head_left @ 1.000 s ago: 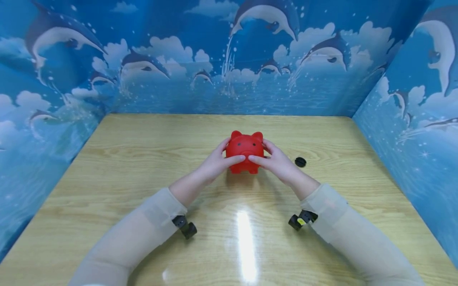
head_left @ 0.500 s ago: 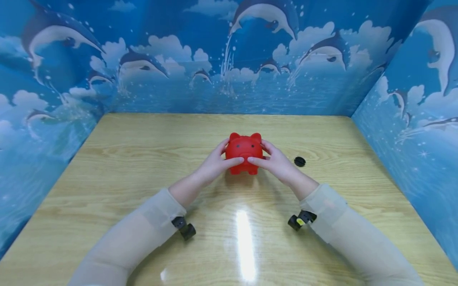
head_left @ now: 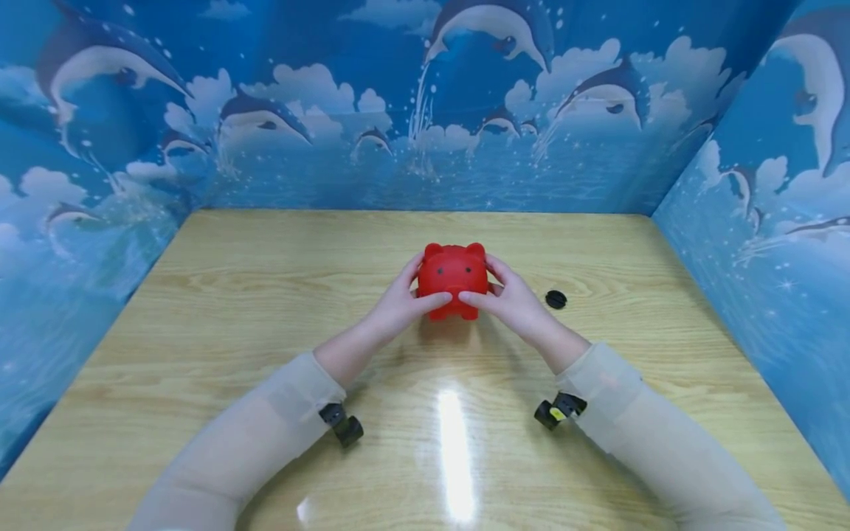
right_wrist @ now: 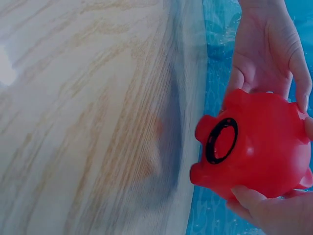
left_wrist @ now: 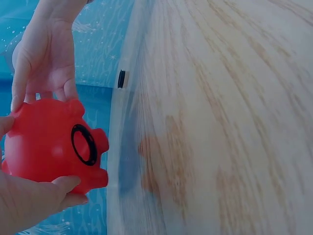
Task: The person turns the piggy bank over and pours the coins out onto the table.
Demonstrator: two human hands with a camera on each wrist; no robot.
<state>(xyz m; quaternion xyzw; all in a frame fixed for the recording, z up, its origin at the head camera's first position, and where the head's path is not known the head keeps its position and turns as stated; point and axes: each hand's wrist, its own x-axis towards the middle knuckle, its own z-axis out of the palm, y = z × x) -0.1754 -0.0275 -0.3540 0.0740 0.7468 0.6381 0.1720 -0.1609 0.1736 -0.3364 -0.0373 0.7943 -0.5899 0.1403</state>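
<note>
A red piggy bank (head_left: 453, 276) hangs a little above the wooden table, its snout toward me. My left hand (head_left: 398, 301) grips one side of it, and my right hand (head_left: 519, 301) grips the other, both thumbs across the front by the snout. From below, in the left wrist view, its belly shows a black ring (left_wrist: 91, 152) around a round opening, with the stubby feet beside it. A round black plug (head_left: 555, 299) lies on the table to the right of my right hand. The fingertips behind the body are partly hidden.
The light wooden table (head_left: 265, 273) reaches back to walls covered with a dolphin-print sheet (head_left: 319, 169) behind and at both sides. A black wrist camera (head_left: 341, 424) sits on the left sleeve and a similar camera (head_left: 560, 410) on the right.
Between both hands, the piggy bank has dipped slightly and come back up a little. The grip of both hands looks the same, and the black plug has stayed in place.
</note>
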